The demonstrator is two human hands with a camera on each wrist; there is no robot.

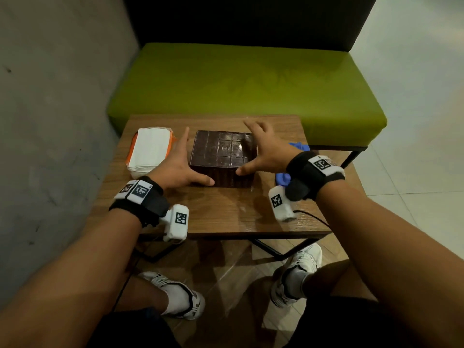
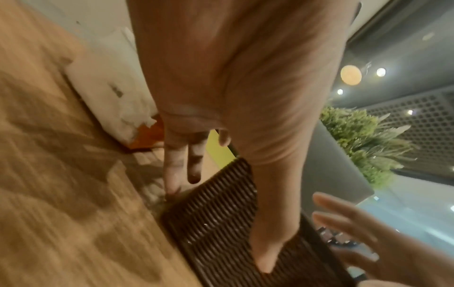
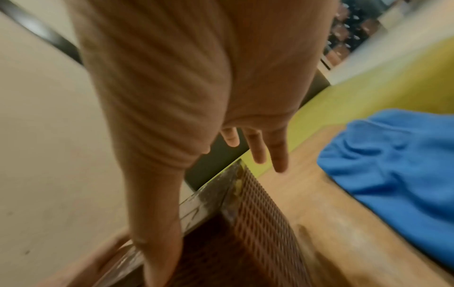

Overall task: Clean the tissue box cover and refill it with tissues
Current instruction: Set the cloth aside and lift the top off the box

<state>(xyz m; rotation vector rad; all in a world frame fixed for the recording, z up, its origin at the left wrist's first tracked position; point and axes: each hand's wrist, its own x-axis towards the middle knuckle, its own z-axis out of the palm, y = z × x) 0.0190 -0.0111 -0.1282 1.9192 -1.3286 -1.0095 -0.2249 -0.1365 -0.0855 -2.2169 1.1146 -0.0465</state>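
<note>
A dark brown tissue box cover (image 1: 222,156) with ribbed sides (image 2: 216,219) and a glossy gridded top stands in the middle of the small wooden table (image 1: 216,212). My left hand (image 1: 179,163) lies along its left side with fingers straight, thumb at the near left corner. My right hand (image 1: 263,149) spreads along its right side, thumb at the near right corner (image 3: 159,252). Neither hand curls round the box. A white stack of tissues (image 1: 148,151) in orange wrapping lies left of the box. A blue cloth (image 3: 393,167) lies to the right.
A green bench seat (image 1: 246,91) runs behind the table, with a dark backrest above. A grey wall (image 1: 50,121) stands close on the left. My feet in white shoes (image 1: 180,295) are under the table's near edge.
</note>
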